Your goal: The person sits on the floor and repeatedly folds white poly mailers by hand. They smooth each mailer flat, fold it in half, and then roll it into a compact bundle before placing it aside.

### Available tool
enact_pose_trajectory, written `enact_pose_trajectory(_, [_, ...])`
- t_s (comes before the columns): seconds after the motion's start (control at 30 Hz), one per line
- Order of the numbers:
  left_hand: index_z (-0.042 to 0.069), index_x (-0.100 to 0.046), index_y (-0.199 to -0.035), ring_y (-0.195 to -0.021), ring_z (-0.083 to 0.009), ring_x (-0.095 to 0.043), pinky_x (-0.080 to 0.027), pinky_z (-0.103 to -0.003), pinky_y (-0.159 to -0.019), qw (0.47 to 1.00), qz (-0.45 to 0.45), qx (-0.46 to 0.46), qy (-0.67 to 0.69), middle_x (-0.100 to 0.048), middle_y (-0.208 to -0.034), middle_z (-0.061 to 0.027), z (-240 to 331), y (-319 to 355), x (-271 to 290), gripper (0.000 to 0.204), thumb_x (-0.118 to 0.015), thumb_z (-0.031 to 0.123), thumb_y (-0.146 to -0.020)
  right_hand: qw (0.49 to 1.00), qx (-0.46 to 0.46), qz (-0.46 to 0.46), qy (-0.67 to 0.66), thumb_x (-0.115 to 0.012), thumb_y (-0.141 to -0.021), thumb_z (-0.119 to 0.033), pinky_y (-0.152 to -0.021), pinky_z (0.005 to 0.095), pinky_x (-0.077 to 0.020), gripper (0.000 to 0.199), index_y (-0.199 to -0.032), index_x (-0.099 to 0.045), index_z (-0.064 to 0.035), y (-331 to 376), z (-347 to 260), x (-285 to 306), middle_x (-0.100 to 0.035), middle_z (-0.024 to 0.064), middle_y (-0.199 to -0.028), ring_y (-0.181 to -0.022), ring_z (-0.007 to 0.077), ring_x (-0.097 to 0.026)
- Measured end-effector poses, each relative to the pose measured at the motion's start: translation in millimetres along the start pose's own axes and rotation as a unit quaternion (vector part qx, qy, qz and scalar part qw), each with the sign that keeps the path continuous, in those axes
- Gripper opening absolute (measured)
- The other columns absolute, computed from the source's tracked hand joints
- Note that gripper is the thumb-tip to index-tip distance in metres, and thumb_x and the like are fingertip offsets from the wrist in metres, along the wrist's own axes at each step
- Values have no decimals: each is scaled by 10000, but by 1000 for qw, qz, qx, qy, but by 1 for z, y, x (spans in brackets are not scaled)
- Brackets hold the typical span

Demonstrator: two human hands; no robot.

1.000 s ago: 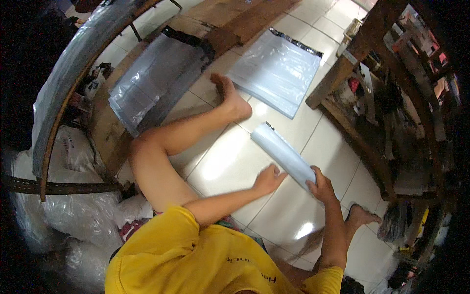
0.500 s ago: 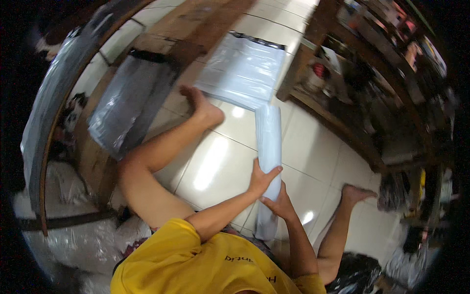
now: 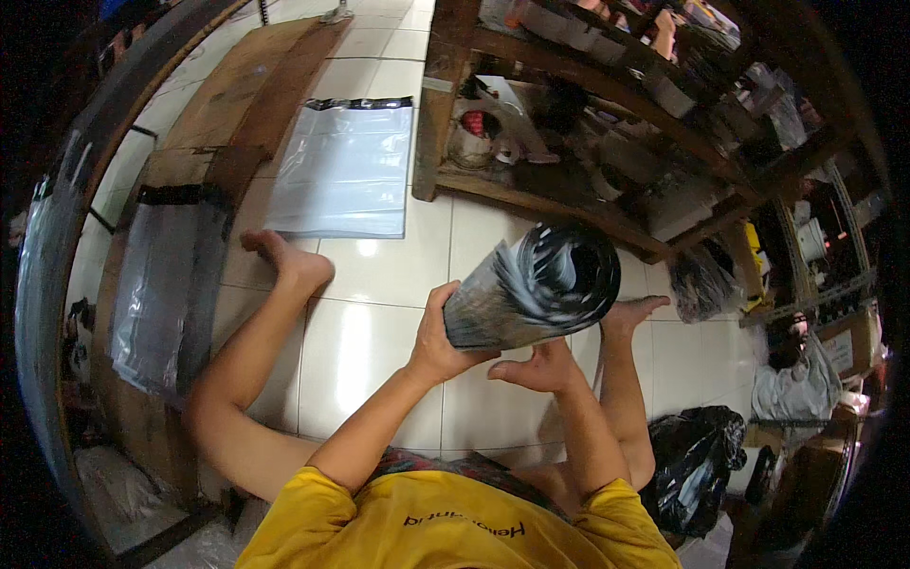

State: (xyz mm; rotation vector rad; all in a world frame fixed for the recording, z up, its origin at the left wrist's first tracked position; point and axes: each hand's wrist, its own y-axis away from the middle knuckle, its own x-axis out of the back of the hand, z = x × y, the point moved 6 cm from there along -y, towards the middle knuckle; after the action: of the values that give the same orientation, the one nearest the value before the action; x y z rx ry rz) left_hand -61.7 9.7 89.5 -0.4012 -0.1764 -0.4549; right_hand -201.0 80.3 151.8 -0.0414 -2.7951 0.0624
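A white tiled floor (image 3: 379, 332) carries a flat grey plastic bag (image 3: 346, 171) beside a wooden shelf unit (image 3: 569, 123). Above the floor, a rolled bundle of grey bags (image 3: 531, 289) is held tilted, the left hand (image 3: 438, 337) wrapped in a closed grip around it, the right hand (image 3: 536, 368) pressing open beneath.

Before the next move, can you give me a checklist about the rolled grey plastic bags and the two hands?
1. Left hand grips the roll of grey plastic mailing bags: ok.
2. Right hand supports the roll from below: ok, touching.
3. Roll wound tight: not ok, layers gape at the open end.
4. Roll lifted off the white tiled floor: ok.
5. Flat grey bag on the floor ahead, apart from the feet: ok.
6. Band around the roll: cannot tell.
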Motion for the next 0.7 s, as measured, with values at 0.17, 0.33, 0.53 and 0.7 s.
enact_pose_trajectory(0.17, [41, -344, -1416, -1130, -344, -625, -507, -428, -957, 996, -85, 34, 10, -620, -1227, -198, -89, 7, -36, 1077, -968, 341, -591, 973, 10, 204, -109, -943, -632, -251, -1106, 440, -392, 895, -1356, -487, 13, -16, 26, -16, -562, 147, -1347, -1247, 270, -535])
enact_pose_trajectory(0.33, [52, -394, -1401, -1118, -319, -640, -508, -396, -954, 982, -136, 120, 46, -645, -1224, -179, -144, 20, -35, 1007, -953, 351, -618, 971, 13, 237, 41, -892, -682, -251, -1075, 431, -421, 640, -1223, -617, -46, -28, 31, -14, -649, 126, -1226, -1168, 267, -609])
enact_pose_trajectory(0.53, [80, -450, -1352, -1064, -307, -652, -516, -383, -928, 976, -182, 112, 50, -662, -1148, -152, -145, 21, -44, 864, -931, 293, -666, 905, 185, 184, 335, -750, -799, -123, -948, 361, -490, 272, -1065, -739, -67, -21, -40, -2, -727, 54, -1056, -1029, 220, -665])
enact_pose_trajectory(0.7, [76, -440, -1348, -1093, -330, -628, -519, -403, -927, 992, -100, 71, 32, -612, -1214, -158, -97, 23, -32, 888, -942, 275, -644, 976, 36, 53, 206, -762, -794, -352, -1126, 426, -338, 660, -1353, -552, -72, -10, -26, 11, -572, 101, -1369, -1277, 294, -511])
